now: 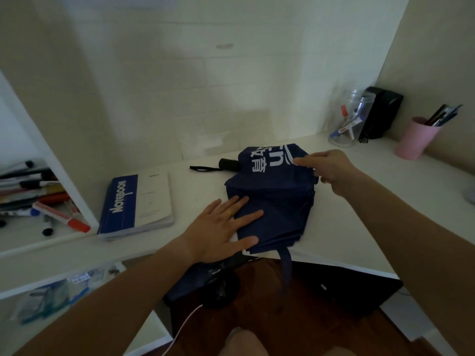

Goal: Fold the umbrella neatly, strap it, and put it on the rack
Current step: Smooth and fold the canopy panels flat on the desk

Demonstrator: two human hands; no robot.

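A dark blue umbrella (272,199) lies collapsed on the white bench (341,209), near the middle of the view, with its cloth spread loose and bunchy. Its black handle (228,164) pokes out at about 11 o'clock from the cloth, and a thin black wrist loop (204,168) lies flat on the bench past it. A blue strap (285,263) hangs down over the front edge of the bench at about 6 o'clock. The left hand (221,229) lies flat and open, with straight fingers pressing on the cloth's near left side. The right hand (326,167) is at about 2 o'clock from the umbrella and pinches the far right edge of the cloth with curled fingers. A blue and white notebook (136,204) lies at 9 o'clock from the umbrella. A pink cup (415,140) of pens and a clear jar (345,124) of markers stand at 2 o'clock, near the wall.
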